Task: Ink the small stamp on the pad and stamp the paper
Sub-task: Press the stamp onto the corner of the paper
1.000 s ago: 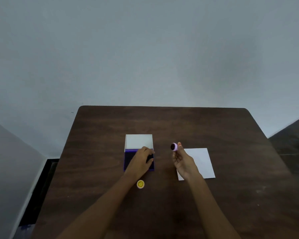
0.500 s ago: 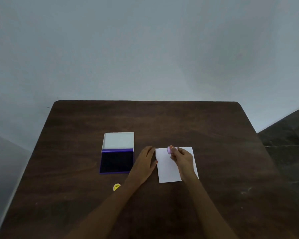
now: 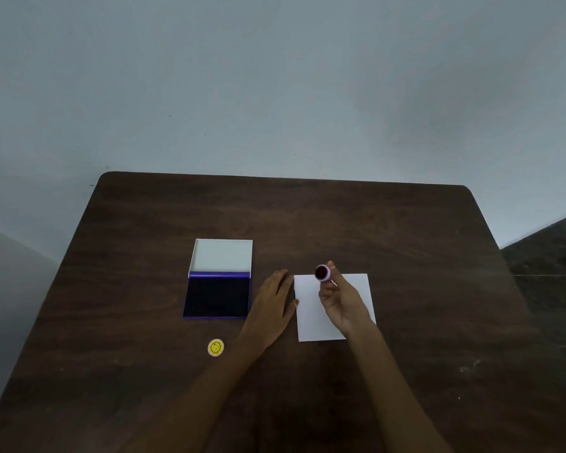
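A small pink round stamp is pinched in the fingertips of my right hand, lifted above the white paper with its dark inked face turned toward me. My left hand lies flat on the table with fingers apart, its thumb touching the paper's left edge. The open ink pad with a dark purple surface and a white lid lies left of my left hand. I cannot make out any print on the visible paper.
A yellow round cap or sticker lies on the dark wooden table in front of the ink pad. A pale wall rises behind the table's far edge. Dark floor shows at the right.
My right hand has lifted the stamp off the paper and turned its inked face up. My left hand stays flat beside the paper's left edge, where it moved from the ink pad.
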The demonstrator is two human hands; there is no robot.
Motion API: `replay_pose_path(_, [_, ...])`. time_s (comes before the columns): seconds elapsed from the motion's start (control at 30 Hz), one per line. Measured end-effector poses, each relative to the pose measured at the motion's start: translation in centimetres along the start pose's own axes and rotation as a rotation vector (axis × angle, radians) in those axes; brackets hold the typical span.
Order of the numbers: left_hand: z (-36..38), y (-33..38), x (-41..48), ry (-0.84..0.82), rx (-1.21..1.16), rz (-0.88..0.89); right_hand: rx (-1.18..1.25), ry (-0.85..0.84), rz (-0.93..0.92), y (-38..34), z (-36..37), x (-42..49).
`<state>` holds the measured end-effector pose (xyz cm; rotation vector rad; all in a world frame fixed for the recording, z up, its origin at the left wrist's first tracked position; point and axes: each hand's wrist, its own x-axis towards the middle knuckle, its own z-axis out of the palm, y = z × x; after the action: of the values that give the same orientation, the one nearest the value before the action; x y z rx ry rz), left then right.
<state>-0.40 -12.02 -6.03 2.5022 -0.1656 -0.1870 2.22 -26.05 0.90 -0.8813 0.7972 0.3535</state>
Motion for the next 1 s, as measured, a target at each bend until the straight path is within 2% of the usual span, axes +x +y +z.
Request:
replay_pose_path(0.07, [0.1,-0.1,0.0,-0.007,0.007,-0.006,0.227,-0.092,0.085,-0.2,-0.2,-0.3])
replay_pose_path(0.2, [0.2,-0.2,0.0,-0.013,0.018,-0.002,0.362,-0.218,0.126,-0.2,0.0,-0.5])
replay_pose_path(0.37, [0.1,-0.1,-0.1,-0.008,0.024,0.015,0.361,-0.259,0.129,-0.1,0.0,-0.7])
replay_pose_path(0.53, [-0.1,-0.1,-0.1,-0.029,0.039,0.015,0.253,-0.216,0.082,-0.3,-0.5,-0.6])
replay_pose_path(0.67, [-0.1,0.0,-0.1,-0.025,0.043,0.019,0.075,-0.262,0.023,-0.8,-1.0,-0.3])
replay_pose_path(0.73, [-0.1,0.0,-0.1,-0.031,0.041,0.017,-0.044,-0.227,-0.035,-1.0,-1.1,-0.3])
replay_pose_path(0.9, [-0.1,-0.1,-0.2,-0.034,0.04,0.008,-0.57,0.093,-0.35,-0.5,-0.9,0.0])
replay_pose_path(1.0, [0.0,0.0,-0.2,-0.019,0.071,0.027,-0.802,0.201,-0.555,0.3,-0.6,0.6])
